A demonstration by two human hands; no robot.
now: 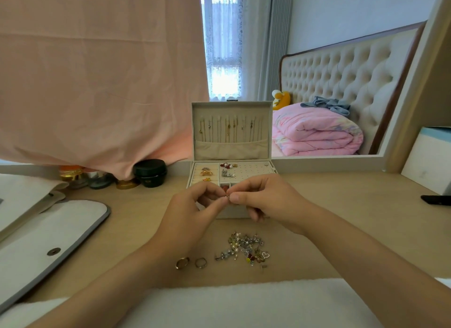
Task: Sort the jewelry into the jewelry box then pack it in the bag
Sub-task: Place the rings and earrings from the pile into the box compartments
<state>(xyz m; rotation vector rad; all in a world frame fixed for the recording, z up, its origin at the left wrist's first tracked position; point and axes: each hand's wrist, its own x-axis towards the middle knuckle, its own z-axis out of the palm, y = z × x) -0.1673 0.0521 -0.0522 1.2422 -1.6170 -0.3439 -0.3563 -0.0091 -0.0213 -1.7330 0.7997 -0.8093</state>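
Surveying the desk, we find the bag at its left and the jewelry box open at centre, necklaces hung in its lid; a loose pile and two rings lie unsorted near the front edge (packing not begun, we judge). Left hand and right hand pinch one tiny piece over the box's front; bare desk lies to the right.

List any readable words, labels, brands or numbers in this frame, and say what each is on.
No text can be read.
Faint mark on the white box, far right: too small to read.
Small emblem on the black jar: blurred.
Jewelry box and bag: no print visible.
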